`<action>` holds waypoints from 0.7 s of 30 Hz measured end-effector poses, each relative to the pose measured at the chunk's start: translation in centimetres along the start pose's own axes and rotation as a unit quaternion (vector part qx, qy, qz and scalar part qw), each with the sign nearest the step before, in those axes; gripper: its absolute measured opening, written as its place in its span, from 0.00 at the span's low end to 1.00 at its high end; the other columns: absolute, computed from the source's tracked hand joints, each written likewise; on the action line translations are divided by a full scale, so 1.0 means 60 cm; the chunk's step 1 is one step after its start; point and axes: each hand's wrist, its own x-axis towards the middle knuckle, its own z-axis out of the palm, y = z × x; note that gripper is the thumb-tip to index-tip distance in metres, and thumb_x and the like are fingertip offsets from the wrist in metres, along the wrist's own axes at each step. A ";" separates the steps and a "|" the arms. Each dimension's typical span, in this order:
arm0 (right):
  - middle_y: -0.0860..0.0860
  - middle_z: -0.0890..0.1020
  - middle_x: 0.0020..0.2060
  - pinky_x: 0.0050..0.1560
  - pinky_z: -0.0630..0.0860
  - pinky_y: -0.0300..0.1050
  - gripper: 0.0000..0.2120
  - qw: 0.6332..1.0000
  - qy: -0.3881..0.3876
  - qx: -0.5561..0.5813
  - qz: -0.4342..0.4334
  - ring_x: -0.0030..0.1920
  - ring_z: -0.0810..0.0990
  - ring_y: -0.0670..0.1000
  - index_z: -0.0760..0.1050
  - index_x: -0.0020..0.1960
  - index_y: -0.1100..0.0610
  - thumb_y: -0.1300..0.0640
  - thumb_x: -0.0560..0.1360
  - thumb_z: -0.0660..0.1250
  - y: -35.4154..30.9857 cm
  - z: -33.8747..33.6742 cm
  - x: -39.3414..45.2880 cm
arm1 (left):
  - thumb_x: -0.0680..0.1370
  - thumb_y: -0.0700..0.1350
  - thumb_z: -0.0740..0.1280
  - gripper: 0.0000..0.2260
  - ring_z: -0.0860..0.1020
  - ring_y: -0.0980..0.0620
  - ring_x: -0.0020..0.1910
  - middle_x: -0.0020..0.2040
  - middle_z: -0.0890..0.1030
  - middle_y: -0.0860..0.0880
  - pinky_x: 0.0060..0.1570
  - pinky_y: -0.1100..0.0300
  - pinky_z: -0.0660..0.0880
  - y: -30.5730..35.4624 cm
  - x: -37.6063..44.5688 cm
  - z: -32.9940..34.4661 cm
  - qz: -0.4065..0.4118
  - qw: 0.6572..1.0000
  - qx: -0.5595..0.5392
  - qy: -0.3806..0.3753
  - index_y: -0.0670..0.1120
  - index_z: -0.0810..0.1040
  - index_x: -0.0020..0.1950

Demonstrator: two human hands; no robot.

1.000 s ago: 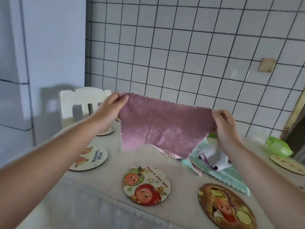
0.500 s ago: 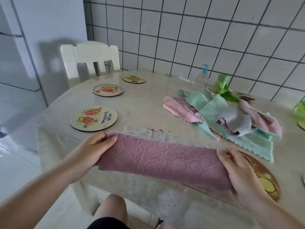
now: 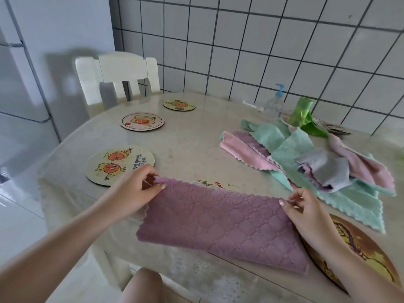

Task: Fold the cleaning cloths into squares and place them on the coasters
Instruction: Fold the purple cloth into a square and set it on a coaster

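Tiled wall (image 3: pixel 251 51), white with dark grout, fills the upper right of the frame, and a white chair (image 3: pixel 118 77) stands against it at upper centre, pushed up to a rounded table (image 3: pixel 192 149) under a pale, glossy covering. Four round coasters show clearly: one with two orange figures (image 3: pixel 119 164) at centre left, two smaller ones (image 3: pixel 142 121) (image 3: pixel 179 105) further up, and a brown one (image 3: pixel 354 254) at lower right, partly under the right forearm. A fifth coaster (image 3: pixel 215 184) peeks out just above the purple cloth. At right centre lies a loose heap of cloths (image 3: pixel 317 165) in mint, pink and grey, with a clear pump bottle (image 3: pixel 274 103) and a green bag (image 3: pixel 303 117) behind it near the wall.

Half a second ago the purple cloth (image 3: pixel 223 224) was a narrower band held along the table's near edge; it now lies as a wider folded strip across the lower centre, draping over that edge, and the hands have moved up to its far corners.

The left hand (image 3: pixel 135 191) pinches the upper left corner between thumb and curled fingers. The right hand (image 3: pixel 306 211) pinches the upper right corner the same way, fingers (image 3: pixel 294 196) bent close together.
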 end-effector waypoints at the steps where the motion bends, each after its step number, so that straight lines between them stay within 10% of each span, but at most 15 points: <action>1: 0.47 0.79 0.42 0.35 0.68 0.40 0.07 1.000 -0.002 -0.004 -0.002 0.40 0.77 0.45 0.67 0.43 0.50 0.54 0.74 0.67 0.001 0.001 0.001 | 0.74 0.47 0.69 0.05 0.75 0.61 0.34 0.37 0.79 0.55 0.34 0.68 0.68 -0.001 0.004 0.003 0.003 1.000 0.003 0.003 0.51 0.73 0.42; 21: 0.50 0.77 0.39 0.35 0.68 0.41 0.06 0.995 -0.024 -0.091 0.016 0.39 0.77 0.50 0.69 0.44 0.53 0.55 0.74 0.67 0.004 -0.001 0.042 | 0.75 0.52 0.67 0.11 0.75 0.59 0.37 0.44 0.75 0.59 0.32 0.63 0.69 0.008 0.056 0.026 -0.049 0.993 0.091 -0.052 0.51 0.70 0.53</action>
